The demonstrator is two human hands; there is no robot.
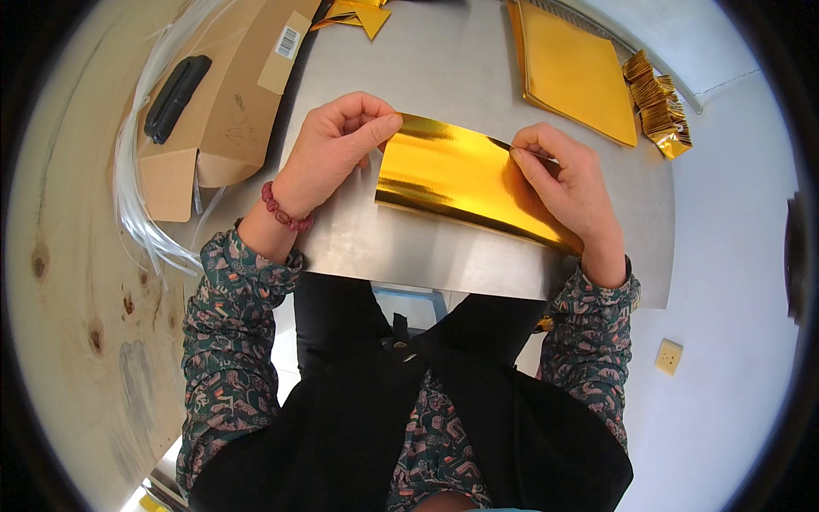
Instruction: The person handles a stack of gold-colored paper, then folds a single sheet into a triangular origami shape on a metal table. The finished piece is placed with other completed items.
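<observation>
A shiny gold foil sheet [465, 175], wider than it is tall, is stretched between my two hands over the metal table. My left hand [337, 141] pinches its far left corner between thumb and fingers. At the far right corner, my right hand [567, 183] grips the sheet the same way, thumb on top. The near edge of the sheet looks folded or doubled, though I cannot tell which. A beaded red bracelet [284, 209] circles my left wrist.
A stack of gold sheets [576, 72] lies at the far right, beside pleated gold foil pieces [659, 107]. Folded gold pieces [354, 15] sit at the back left. Left stand a cardboard box [226, 102], a black object [177, 98] and clear plastic strands [132, 188].
</observation>
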